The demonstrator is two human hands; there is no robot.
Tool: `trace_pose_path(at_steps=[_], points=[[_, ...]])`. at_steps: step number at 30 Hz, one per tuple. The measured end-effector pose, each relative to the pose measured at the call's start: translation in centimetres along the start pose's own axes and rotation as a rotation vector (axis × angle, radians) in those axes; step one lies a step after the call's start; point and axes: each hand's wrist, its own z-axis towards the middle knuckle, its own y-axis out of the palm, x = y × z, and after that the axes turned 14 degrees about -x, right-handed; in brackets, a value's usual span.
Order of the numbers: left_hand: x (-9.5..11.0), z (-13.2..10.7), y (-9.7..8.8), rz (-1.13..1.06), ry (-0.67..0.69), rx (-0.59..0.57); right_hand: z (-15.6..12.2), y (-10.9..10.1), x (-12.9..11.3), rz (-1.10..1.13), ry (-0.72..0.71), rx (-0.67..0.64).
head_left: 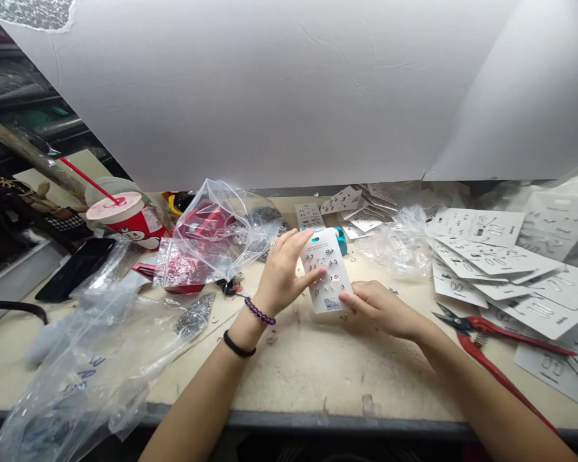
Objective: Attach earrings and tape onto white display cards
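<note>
Clamping a white card (pixel 329 285); left fingers (pixel 312 278) at its left edge; right fingers (pixel 354 303), lower-right corner.

Red-handled cutters (pixel 479 326), piled jewelry cards (pixel 491 260) and bagged metal pieces (pixel 195 316) on a bench (pixel 327 378) suggest a small workshop.

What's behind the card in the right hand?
Part of a teal thing shows past the upper right edge of the card; a second card lies beyond its top. The rest of the teal thing is covered; can't tell what it is.
</note>
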Motion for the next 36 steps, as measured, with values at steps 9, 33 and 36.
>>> trace_pose_path(at_steps=[9, 33, 36], points=[[-0.3, -0.1, -0.2, 0.215, 0.101, 0.141, -0.2, -0.2, 0.0, -0.014, 0.025, -0.076], [0.7, -0.2, -1.0, 0.224, 0.198, -0.131, 0.0, 0.4, 0.2, 0.227, 0.016, -0.063], [0.6, -0.2, -0.9, 0.25, 0.144, -0.026, 0.1, 0.5, 0.2, 0.246, 0.02, -0.024]])
